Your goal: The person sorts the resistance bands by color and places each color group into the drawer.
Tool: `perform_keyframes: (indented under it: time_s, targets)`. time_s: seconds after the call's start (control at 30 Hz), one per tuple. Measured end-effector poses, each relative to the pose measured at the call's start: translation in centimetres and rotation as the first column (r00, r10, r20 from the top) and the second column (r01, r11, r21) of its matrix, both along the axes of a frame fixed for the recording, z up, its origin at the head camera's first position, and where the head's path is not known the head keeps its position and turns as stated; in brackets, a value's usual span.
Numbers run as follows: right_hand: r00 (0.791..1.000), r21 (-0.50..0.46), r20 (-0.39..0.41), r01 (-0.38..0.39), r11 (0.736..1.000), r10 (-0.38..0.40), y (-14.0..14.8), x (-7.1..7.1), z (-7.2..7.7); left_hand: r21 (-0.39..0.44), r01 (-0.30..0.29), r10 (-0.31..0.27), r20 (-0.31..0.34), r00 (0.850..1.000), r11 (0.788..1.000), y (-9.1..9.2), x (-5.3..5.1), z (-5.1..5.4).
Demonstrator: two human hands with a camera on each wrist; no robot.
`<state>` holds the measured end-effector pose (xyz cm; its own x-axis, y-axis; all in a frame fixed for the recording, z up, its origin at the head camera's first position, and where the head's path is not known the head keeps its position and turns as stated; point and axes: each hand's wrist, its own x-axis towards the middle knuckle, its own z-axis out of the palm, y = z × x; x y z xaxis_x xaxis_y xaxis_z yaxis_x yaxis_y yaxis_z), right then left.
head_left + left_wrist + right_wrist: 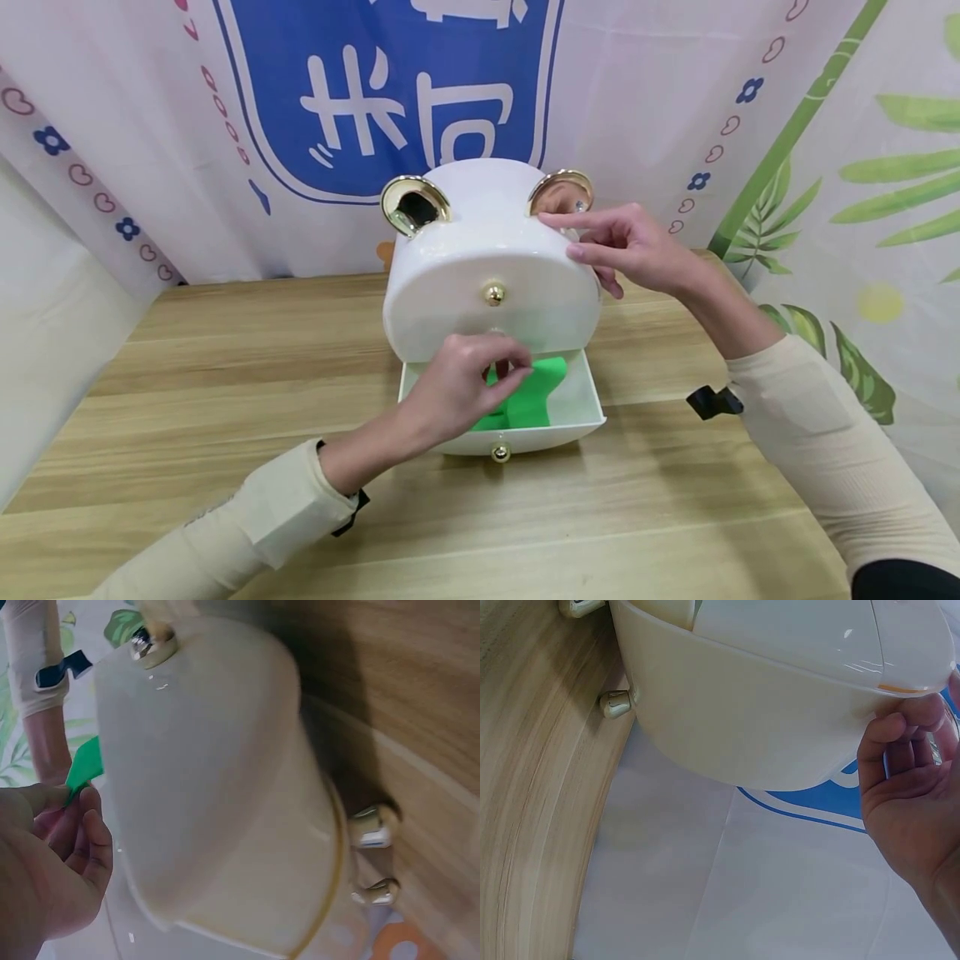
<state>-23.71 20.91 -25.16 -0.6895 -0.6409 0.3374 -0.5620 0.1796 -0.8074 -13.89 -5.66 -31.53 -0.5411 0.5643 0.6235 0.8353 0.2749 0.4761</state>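
Observation:
A white rounded storage box (491,242) with gold ear shapes stands on the table, its lower drawer (585,392) pulled out. In that drawer lies a thin green sheet (531,404), bent and floppy; whether cloth or paper I cannot tell. My left hand (467,385) is over the drawer, pinching an edge of the green sheet (85,763) between thumb and fingers. At the box's upper right, beside the gold ear (561,193), my right hand (633,246) rests its index finger and thumb on the shell. The right wrist view shows its other fingers (881,742) bent near the box's edge.
The upper drawer with a gold knob (494,293) is pushed in. Another gold knob (500,452) sits on the open drawer's front. Small gold feet (616,703) support the box on the wooden table (300,375). A printed curtain (637,100) hangs close behind.

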Motion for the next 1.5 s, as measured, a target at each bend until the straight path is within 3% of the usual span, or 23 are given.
perform_keyframes:
  time_s: [0.13,0.3,0.4,0.47,0.53,0.6,0.67,0.73,0.77,0.87,0.93,0.97,1.03,1.1,1.17,1.3,1.37,1.4,1.5]
  targets:
    - [1.000,0.001,-0.008,0.003,1.000,-0.003,0.0,0.0,0.0,-0.006,-0.026,0.027,0.085,0.996,1.000,-0.3,-0.2,-0.6]
    - [1.000,0.001,-0.013,0.003,1.000,-0.003,-0.1,0.0,0.0,-0.016,-0.064,0.065,0.204,0.977,0.998,-0.5,-0.4,-1.1]
    - [1.000,-0.002,-0.013,-0.001,1.000,0.001,-0.1,0.0,-0.1,-0.024,-0.075,0.078,0.234,0.969,0.997,-0.5,-0.4,-1.1]
    - [1.000,-0.004,-0.013,-0.003,1.000,0.003,0.0,0.0,-0.1,-0.034,-0.074,0.080,0.215,0.973,0.997,-0.5,-0.4,-1.3]
    - [1.000,-0.006,-0.013,-0.004,1.000,0.004,0.0,0.0,-0.1,-0.051,-0.074,0.080,0.149,0.986,0.996,-0.4,-0.5,-1.5]
    - [1.000,-0.008,-0.014,-0.004,1.000,0.004,0.0,0.0,-0.1,-0.077,-0.078,0.082,0.050,0.995,0.994,-0.4,-0.6,-1.8]
    - [1.000,-0.009,-0.015,-0.004,1.000,0.004,-0.1,0.0,-0.1,-0.121,-0.104,0.094,-0.085,0.992,0.987,-0.4,-0.7,-2.2]
    - [1.000,-0.009,-0.015,-0.004,1.000,0.004,-0.1,0.0,-0.1,-0.177,-0.148,0.105,-0.235,0.966,0.973,-0.5,-0.8,-2.5]
    - [1.000,-0.010,-0.014,-0.005,1.000,0.005,-0.1,0.0,-0.1,-0.206,-0.175,0.106,-0.309,0.945,0.963,-0.6,-0.9,-2.6]
    - [1.000,-0.013,-0.011,-0.007,1.000,0.007,-0.1,0.0,-0.1,-0.291,-0.269,0.088,-0.512,0.855,0.918,-0.9,-1.0,-2.9]
    - [1.000,-0.014,-0.010,-0.009,1.000,0.009,-0.1,0.0,-0.1,-0.334,-0.314,0.063,-0.590,0.805,0.889,-1.1,-1.1,-3.0]
    - [1.000,-0.014,-0.011,-0.009,1.000,0.009,-0.2,0.0,-0.1,-0.352,-0.332,0.052,-0.614,0.788,0.875,-1.2,-1.1,-3.0]
    - [1.000,-0.013,-0.013,-0.011,1.000,0.011,-0.2,0.0,-0.1,-0.378,-0.350,0.038,-0.630,0.775,0.857,-1.3,-1.0,-2.9]
    - [1.000,-0.014,-0.013,-0.014,1.000,0.014,-0.2,0.0,-0.1,-0.388,-0.346,0.035,-0.621,0.783,0.855,-1.4,-0.9,-2.8]
    - [1.000,-0.018,-0.011,-0.016,1.000,0.016,-0.2,0.0,-0.1,-0.376,-0.317,0.036,-0.594,0.803,0.871,-1.5,-0.5,-2.6]
    - [1.000,-0.022,-0.010,-0.013,1.000,0.012,-0.2,0.1,-0.1,-0.322,-0.177,-0.011,-0.506,0.863,0.930,-2.0,0.7,-2.5]
    - [1.000,-0.022,-0.010,-0.009,1.000,0.009,-0.1,0.1,0.0,-0.299,-0.094,-0.055,-0.455,0.889,0.950,-2.4,1.4,-2.5]
    - [1.000,-0.021,-0.010,-0.008,1.000,0.008,-0.1,0.1,0.0,-0.288,-0.058,-0.078,-0.437,0.896,0.956,-2.5,1.8,-2.5]
    - [1.000,-0.019,-0.009,-0.005,1.000,0.005,-0.1,0.1,0.0,-0.270,0.003,-0.121,-0.421,0.899,0.963,-3.0,2.7,-2.7]
